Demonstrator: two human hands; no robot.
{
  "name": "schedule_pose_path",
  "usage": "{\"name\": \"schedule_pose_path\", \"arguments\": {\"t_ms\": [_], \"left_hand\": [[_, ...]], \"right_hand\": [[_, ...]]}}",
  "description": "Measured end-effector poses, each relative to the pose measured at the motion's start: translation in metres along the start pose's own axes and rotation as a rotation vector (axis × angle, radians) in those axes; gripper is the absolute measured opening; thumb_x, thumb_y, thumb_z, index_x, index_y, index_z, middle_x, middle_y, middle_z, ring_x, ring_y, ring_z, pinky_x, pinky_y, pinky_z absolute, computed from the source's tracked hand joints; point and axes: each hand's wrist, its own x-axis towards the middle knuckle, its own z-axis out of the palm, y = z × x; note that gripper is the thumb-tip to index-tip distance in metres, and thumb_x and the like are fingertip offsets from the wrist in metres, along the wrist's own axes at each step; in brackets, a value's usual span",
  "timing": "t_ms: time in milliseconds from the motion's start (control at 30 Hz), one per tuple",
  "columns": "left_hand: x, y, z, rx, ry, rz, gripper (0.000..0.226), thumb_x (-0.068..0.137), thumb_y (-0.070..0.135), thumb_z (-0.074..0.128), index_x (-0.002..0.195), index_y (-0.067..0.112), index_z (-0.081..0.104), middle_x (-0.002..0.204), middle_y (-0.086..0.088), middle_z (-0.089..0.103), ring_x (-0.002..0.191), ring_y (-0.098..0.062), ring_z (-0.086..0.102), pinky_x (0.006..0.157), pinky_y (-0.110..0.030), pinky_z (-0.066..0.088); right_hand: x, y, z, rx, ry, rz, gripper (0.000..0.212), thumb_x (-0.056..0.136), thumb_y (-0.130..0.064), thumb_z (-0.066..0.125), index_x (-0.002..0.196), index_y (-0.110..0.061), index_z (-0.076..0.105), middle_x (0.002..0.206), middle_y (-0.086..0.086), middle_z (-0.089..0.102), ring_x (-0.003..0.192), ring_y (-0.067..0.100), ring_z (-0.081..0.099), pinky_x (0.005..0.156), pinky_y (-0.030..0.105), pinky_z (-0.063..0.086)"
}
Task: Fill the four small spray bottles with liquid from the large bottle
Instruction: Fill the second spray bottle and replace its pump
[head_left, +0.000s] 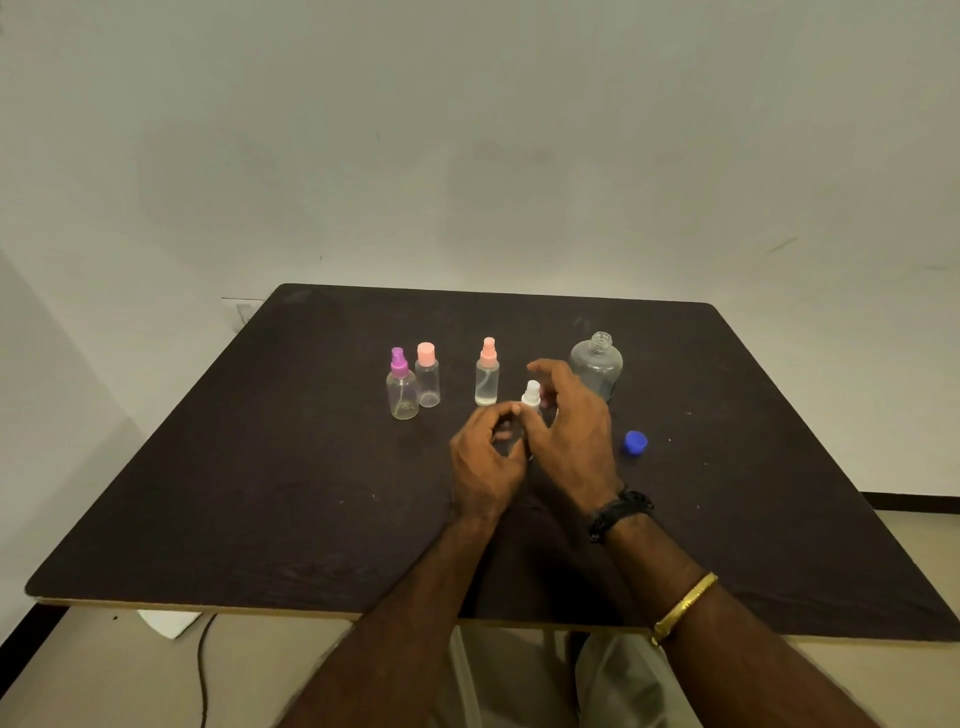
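Mid-table, left hand (485, 457), right hand (571, 436) hiding white-capped bottle (532, 394), grip unclear, large bottle (597, 364) behind

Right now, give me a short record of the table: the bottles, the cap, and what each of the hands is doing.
small bottles: purple-topped spray bottle, pink-capped bottle, pink-topped spray bottle, white-topped spray bottle; all upright
large bottle: clear, upright, uncapped, back right
blue cap: lying on the table, apart from the large bottle
left hand: curled round the white-topped spray bottle's body
right hand: fingers loosely spread beside its top; contact unclear
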Motion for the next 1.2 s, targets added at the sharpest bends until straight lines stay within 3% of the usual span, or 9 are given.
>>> {"name": "schedule_pose_path", "arguments": {"t_ms": [133, 200, 300, 467, 633, 767, 933, 1067, 1200], "left_hand": [[0.0003, 0.0018, -0.0014, 0.007, 0.011, 0.021, 0.029, 0.085, 0.001, 0.075, 0.112, 0.01, 0.074, 0.105, 0.003, 0.073, 0.095, -0.004, 0.07, 0.082, -0.018, 0.058], [-0.0003, 0.0, -0.0011, 0.014, 0.008, 0.019, 0.028, 0.084, 0.005, 0.077, 0.111, 0.013, 0.074, 0.104, 0.005, 0.072, 0.093, -0.006, 0.071, 0.082, -0.022, 0.059], [-0.0001, -0.0012, 0.0, 0.002, 0.015, 0.007, 0.03, 0.083, 0.009, 0.081, 0.112, 0.011, 0.074, 0.104, 0.004, 0.072, 0.091, -0.006, 0.072, 0.08, -0.022, 0.06], [-0.0003, -0.0024, -0.0012, -0.001, 0.0, 0.007, 0.028, 0.083, 0.005, 0.079, 0.11, 0.011, 0.073, 0.104, 0.005, 0.072, 0.093, -0.005, 0.071, 0.081, -0.022, 0.06], [-0.0009, -0.0022, -0.001, -0.015, 0.009, -0.002, 0.034, 0.081, 0.009, 0.082, 0.113, 0.013, 0.073, 0.106, 0.004, 0.073, 0.092, -0.007, 0.072, 0.081, -0.023, 0.061], [-0.0005, -0.0036, -0.0013, 0.007, 0.007, -0.005, 0.032, 0.08, 0.007, 0.081, 0.109, 0.016, 0.073, 0.104, 0.006, 0.072, 0.093, -0.006, 0.071, 0.08, -0.026, 0.061], [-0.0005, -0.0026, 0.0008, -0.026, 0.031, -0.007, 0.032, 0.08, 0.014, 0.085, 0.11, 0.016, 0.074, 0.103, 0.005, 0.073, 0.088, -0.006, 0.072, 0.078, -0.024, 0.061], [0.0005, -0.0046, 0.001, -0.039, 0.028, -0.051, 0.033, 0.083, 0.016, 0.084, 0.114, 0.015, 0.074, 0.105, 0.006, 0.074, 0.09, -0.006, 0.073, 0.079, -0.024, 0.062], [0.0003, -0.0047, -0.0008, -0.023, -0.001, -0.045, 0.031, 0.083, 0.01, 0.081, 0.113, 0.013, 0.073, 0.106, 0.006, 0.073, 0.094, -0.006, 0.072, 0.081, -0.027, 0.062]], "right_hand": [[-0.0033, -0.0044, -0.0003, 0.092, 0.014, 0.0, 0.053, 0.082, -0.021, 0.075, 0.13, -0.024, 0.054, 0.111, -0.008, 0.061, 0.099, 0.005, 0.057, 0.083, 0.02, 0.052], [-0.0029, -0.0025, 0.0016, 0.058, 0.026, 0.035, 0.052, 0.083, -0.029, 0.078, 0.129, -0.024, 0.054, 0.107, -0.007, 0.058, 0.096, 0.006, 0.056, 0.083, 0.022, 0.051], [-0.0015, 0.0, -0.0003, 0.073, 0.021, 0.075, 0.049, 0.086, -0.023, 0.077, 0.13, -0.026, 0.054, 0.098, -0.008, 0.06, 0.089, 0.006, 0.058, 0.082, 0.028, 0.055], [-0.0025, -0.0002, -0.0004, 0.114, 0.012, 0.027, 0.059, 0.083, -0.028, 0.076, 0.135, -0.028, 0.05, 0.109, -0.01, 0.061, 0.098, 0.001, 0.059, 0.08, 0.017, 0.051], [0.0001, 0.0023, -0.0003, 0.078, 0.021, 0.052, 0.058, 0.086, -0.024, 0.077, 0.137, -0.029, 0.049, 0.098, -0.009, 0.062, 0.09, 0.005, 0.061, 0.08, 0.031, 0.058], [-0.0007, 0.0007, -0.0005, 0.139, -0.014, 0.032, 0.074, 0.083, -0.033, 0.08, 0.145, -0.033, 0.041, 0.111, -0.012, 0.061, 0.1, -0.001, 0.06, 0.081, 0.012, 0.051], [0.0031, 0.0035, -0.0002, 0.084, 0.028, 0.069, 0.071, 0.085, -0.024, 0.079, 0.145, -0.032, 0.042, 0.092, -0.011, 0.061, 0.081, 0.006, 0.062, 0.074, 0.025, 0.058], [0.0028, 0.0008, -0.002, 0.114, -0.001, 0.025, 0.068, 0.089, -0.017, 0.073, 0.146, -0.034, 0.041, 0.098, -0.011, 0.066, 0.089, 0.001, 0.064, 0.076, 0.014, 0.053], [0.0023, -0.0012, -0.0025, 0.132, -0.042, 0.028, 0.074, 0.088, -0.024, 0.072, 0.151, -0.034, 0.036, 0.11, -0.013, 0.062, 0.096, -0.002, 0.061, 0.076, 0.014, 0.053]]}}
